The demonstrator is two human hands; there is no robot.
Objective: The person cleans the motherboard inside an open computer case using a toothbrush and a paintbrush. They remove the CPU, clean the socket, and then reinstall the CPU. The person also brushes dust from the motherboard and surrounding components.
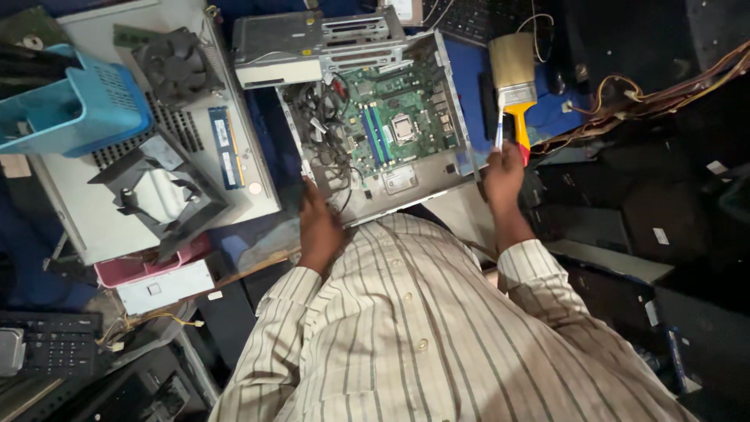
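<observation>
An open grey computer case [437,184] lies in front of me with a green motherboard [394,117] and a tangle of black cables [324,129] inside. My left hand [319,223] grips the case's near left corner. At the case's right edge, my right hand [504,170] is closed on a thin white and blue stick [498,129]. A wide paintbrush [514,74] with a yellow handle lies just beside it, its handle end at my fingers; I cannot tell whether the hand holds it too.
A grey side panel [86,211] on the left carries a black fan [176,66], a memory stick [223,144] and a black plastic shroud [160,195]. A blue basket [78,105] stands far left and a keyboard [51,344] near left. Loose wires [648,98] and dark cases are on the right.
</observation>
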